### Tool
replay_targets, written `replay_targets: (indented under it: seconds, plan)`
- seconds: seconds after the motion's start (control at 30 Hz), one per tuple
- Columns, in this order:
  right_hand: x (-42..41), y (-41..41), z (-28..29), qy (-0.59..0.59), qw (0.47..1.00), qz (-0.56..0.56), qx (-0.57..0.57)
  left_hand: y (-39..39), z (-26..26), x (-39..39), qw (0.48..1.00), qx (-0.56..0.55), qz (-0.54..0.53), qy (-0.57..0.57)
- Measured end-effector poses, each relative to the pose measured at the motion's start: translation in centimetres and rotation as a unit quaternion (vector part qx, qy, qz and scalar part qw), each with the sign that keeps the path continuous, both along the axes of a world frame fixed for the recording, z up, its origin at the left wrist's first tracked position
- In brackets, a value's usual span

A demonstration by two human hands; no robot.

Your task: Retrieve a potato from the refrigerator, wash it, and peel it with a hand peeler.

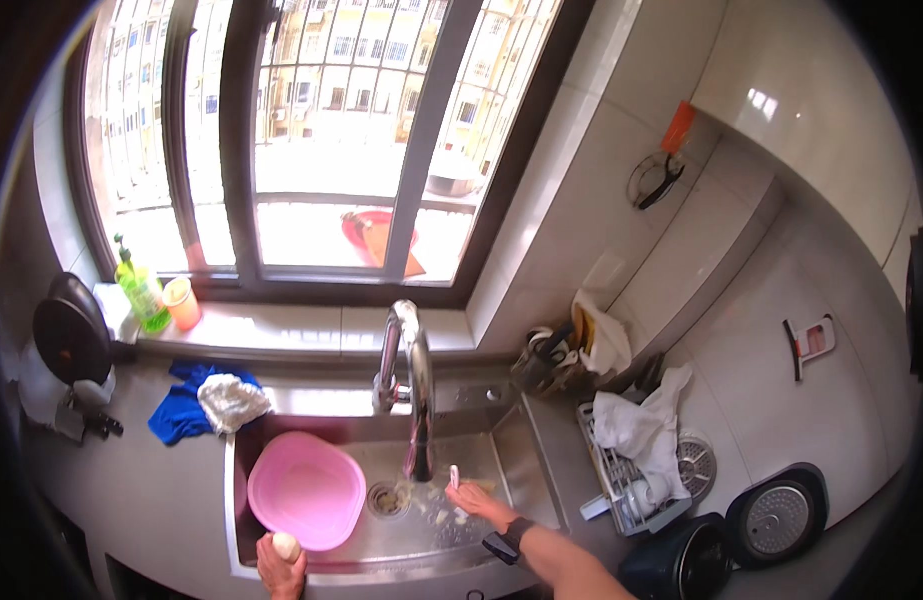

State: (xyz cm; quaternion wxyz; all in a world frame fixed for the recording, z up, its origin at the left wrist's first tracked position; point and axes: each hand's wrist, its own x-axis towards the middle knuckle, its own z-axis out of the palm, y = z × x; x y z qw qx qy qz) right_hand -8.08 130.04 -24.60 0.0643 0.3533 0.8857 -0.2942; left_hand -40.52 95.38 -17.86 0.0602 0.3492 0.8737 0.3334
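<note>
My left hand (280, 568) is closed around a pale peeled vegetable (286, 547) at the sink's front left edge, beside a pink plastic basin (305, 491). Over the right part of the stainless steel sink (532, 465), my right hand (472, 498) holds a small pinkish-white tool (454, 477), perhaps a peeler; its far end points toward the window. Pale peelings (441, 517) lie on the sink floor below this hand and near the drain (387, 499). The chrome faucet (420, 397) arches over the middle of the sink. No water stream can be made out.
A blue cloth (177, 409) and a white cloth (232, 403) lie at the sink's back left corner. To the right stands a dish rack (619, 487) partly under a white cloth (645, 420), with a dark pot (675, 559) nearer. A green soap bottle (142, 292) stands on the sill.
</note>
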Motion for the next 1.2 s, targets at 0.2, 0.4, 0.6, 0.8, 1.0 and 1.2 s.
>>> replay_targets:
  seconds: [0.2,0.4,0.6,0.8,1.0,1.2]
  plan:
    - [-4.6,4.9,17.1,0.101,0.977,-0.151,0.111,-1.7,1.2,0.1,1.000,-0.008,0.024,0.017]
    - [0.4,11.1,36.1,0.400,0.884,-0.241,0.023,0.1,6.5,1.1,0.998,-0.056,-0.026,-0.034]
    - [5.4,19.0,49.0,0.651,0.682,-0.332,0.028,0.1,7.2,1.2,0.996,-0.039,-0.020,-0.082]
    - [8.3,22.6,59.6,0.716,0.609,-0.306,0.150,1.0,3.5,0.3,0.968,0.100,0.045,-0.224]
    - [6.6,26.4,63.7,0.845,0.473,-0.245,0.045,4.5,-0.7,1.2,0.928,0.134,0.091,-0.336]
    - [7.3,32.6,61.0,0.873,0.363,-0.323,-0.035,7.0,-5.1,4.9,0.935,0.146,0.002,-0.323]
